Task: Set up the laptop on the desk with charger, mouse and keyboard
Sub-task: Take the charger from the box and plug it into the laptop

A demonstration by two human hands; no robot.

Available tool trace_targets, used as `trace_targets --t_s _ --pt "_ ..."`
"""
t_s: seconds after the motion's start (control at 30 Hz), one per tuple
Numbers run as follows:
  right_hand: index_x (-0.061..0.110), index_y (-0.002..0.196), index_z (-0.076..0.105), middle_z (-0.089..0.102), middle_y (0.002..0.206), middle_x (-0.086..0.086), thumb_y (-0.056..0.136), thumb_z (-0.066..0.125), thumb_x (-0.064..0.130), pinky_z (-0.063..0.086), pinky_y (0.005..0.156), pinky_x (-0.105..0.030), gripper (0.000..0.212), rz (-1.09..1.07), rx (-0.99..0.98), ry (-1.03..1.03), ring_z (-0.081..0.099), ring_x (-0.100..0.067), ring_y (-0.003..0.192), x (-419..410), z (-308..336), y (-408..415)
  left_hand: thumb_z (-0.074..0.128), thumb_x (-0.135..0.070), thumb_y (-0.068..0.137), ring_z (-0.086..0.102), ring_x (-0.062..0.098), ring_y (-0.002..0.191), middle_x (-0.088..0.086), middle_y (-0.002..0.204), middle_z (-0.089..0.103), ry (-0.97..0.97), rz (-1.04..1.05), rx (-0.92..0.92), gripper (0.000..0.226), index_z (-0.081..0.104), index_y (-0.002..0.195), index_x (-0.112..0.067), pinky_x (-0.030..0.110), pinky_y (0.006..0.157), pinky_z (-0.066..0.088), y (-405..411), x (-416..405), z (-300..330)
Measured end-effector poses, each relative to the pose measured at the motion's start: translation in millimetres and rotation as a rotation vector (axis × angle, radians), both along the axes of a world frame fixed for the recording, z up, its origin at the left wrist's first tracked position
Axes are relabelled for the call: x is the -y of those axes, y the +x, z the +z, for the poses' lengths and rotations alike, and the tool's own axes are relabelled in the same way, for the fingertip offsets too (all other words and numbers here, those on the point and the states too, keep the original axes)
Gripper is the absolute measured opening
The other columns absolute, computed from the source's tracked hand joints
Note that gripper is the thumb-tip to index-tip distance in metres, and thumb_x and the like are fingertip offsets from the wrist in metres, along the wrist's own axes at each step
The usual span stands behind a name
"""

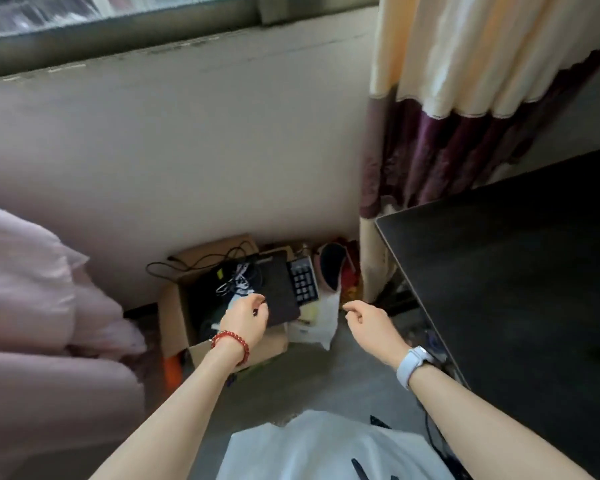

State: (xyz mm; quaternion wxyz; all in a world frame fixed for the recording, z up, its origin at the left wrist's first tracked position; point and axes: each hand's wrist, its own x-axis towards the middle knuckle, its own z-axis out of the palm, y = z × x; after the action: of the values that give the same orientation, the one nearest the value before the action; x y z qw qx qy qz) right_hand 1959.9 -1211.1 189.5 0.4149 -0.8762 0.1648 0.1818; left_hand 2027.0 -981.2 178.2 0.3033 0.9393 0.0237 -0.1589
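Box [174, 317]: brown cardboard, matt, flaps creased. Laptop [279, 289] in it: dark lid, matt, smooth. Keyboard [303, 284]: black plastic keys, slight sheen. Cables [236, 282]: thin, rubbery coating, some black, some white. Desk [520, 271]: black top, smooth, low gloss. Curtain [440, 98]: cloth, cream above, purple velvety band below. Wall [187, 150]: painted plaster, matt, scuffed. Floor [309, 386]: grey, rough, concrete-like. Bracelet [230, 342]: glossy red beads. Watch strap [409, 367]: white, smooth, matt.
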Motion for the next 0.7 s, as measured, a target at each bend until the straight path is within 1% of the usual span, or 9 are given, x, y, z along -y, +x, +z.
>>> trace_targets --t_s 0.07,0.13,0.23,0.33,0.43,0.5,0.6,0.63,0.7 --pt "0.018 0.122 0.055 0.065 0.098 -0.006 0.095 0.038 0.020 0.041 0.064 -0.025 0.032 0.068 -0.007 0.009 0.049 -0.012 0.067 -34.8 -1.9 20.2 0.049 -0.026 0.089 0.060 0.022 0.107 0.005 0.117 0.065 0.016 0.090 -0.040 0.031 0.058 0.117 -0.016 0.029 0.090 0.044 3.7 -41.9 -4.4" --pt "0.018 0.123 0.055 0.066 0.109 -0.008 0.095 0.039 0.019 0.045 0.071 -0.027 0.032 0.121 -0.014 0.019 0.054 -0.015 0.076 -62.1 -6.5 41.0 0.048 -0.025 0.089 0.059 0.024 0.107 0.006 0.117 0.064 0.027 0.156 -0.079 0.031 0.058 0.117 -0.016 0.029 0.088 0.044 8.4 -71.0 -11.7" --pt "0.019 0.124 0.053 0.065 0.110 -0.006 0.095 0.039 0.018 0.052 0.078 -0.033 0.033 0.164 -0.051 0.006 0.061 -0.019 0.086 -87.4 -23.1 76.8 0.050 -0.026 0.089 0.059 0.025 0.107 0.007 0.118 0.064 -0.006 0.248 -0.139 0.031 0.057 0.116 -0.014 0.030 0.090 0.044 19.0 -92.6 -32.0" --pt "0.017 0.123 0.054 0.066 0.111 -0.008 0.095 0.039 0.016 0.051 0.078 -0.034 0.032 0.196 -0.110 -0.037 0.063 -0.022 0.088 -97.4 -52.6 108.7 0.051 -0.024 0.088 0.058 0.026 0.110 0.011 0.122 0.059 -0.055 0.289 -0.211 0.036 0.053 0.122 -0.013 0.031 0.093 0.043 30.7 -97.4 -61.3" --pt "0.016 0.126 0.052 0.063 0.119 -0.007 0.095 0.039 0.016 0.046 0.081 -0.029 0.033 0.213 -0.146 -0.076 0.060 -0.023 0.102 -100.8 -91.3 140.5 0.053 -0.024 0.087 0.053 0.027 0.113 0.013 0.128 0.049 -0.057 0.284 -0.243 0.043 0.045 0.128 -0.014 0.031 0.096 0.040 54.0 -99.1 -94.7" --pt "0.015 0.128 0.049 0.061 0.122 -0.007 0.096 0.038 0.016 0.045 0.086 -0.030 0.034 0.253 -0.142 -0.097 0.058 -0.023 0.108 -107.9 -121.1 165.4 0.057 -0.029 0.086 0.042 0.029 0.124 0.013 0.139 0.035 -0.005 0.287 -0.279 0.060 0.031 0.138 -0.017 0.035 0.102 0.037 74.9 -100.6 -125.2" --pt "0.014 0.130 0.047 0.058 0.125 -0.008 0.094 0.040 0.013 0.045 0.094 -0.035 0.036 0.302 -0.100 -0.105 0.057 -0.024 0.111 -118.3 -168.3 203.4 0.063 -0.045 0.077 0.013 0.030 0.140 0.007 0.155 0.006 0.120 0.282 -0.251 0.091 0.007 0.145 -0.026 0.045 0.109 0.028 113.1 -97.6 -176.7" --pt "0.013 0.130 0.047 0.058 0.125 -0.008 0.093 0.041 0.011 0.044 0.096 -0.036 0.038 0.292 -0.076 -0.099 0.056 -0.024 0.111 -121.9 -178.9 215.2 0.063 -0.053 0.074 0.004 0.028 0.142 0.004 0.156 -0.002 0.133 0.261 -0.226 0.098 0.002 0.145 -0.029 0.047 0.111 0.022 127.4 -96.0 -190.0" --pt "0.012 0.131 0.046 0.058 0.123 -0.008 0.092 0.042 0.008 0.042 0.095 -0.031 0.040 0.268 -0.032 -0.088 0.056 -0.022 0.111 -125.5 -212.3 234.4 0.059 -0.068 0.068 -0.010 0.023 0.143 0.000 0.156 -0.012 0.077 0.248 -0.218 0.106 -0.006 0.144 -0.035 0.048 0.114 0.005 157.0 -89.7 -224.8"
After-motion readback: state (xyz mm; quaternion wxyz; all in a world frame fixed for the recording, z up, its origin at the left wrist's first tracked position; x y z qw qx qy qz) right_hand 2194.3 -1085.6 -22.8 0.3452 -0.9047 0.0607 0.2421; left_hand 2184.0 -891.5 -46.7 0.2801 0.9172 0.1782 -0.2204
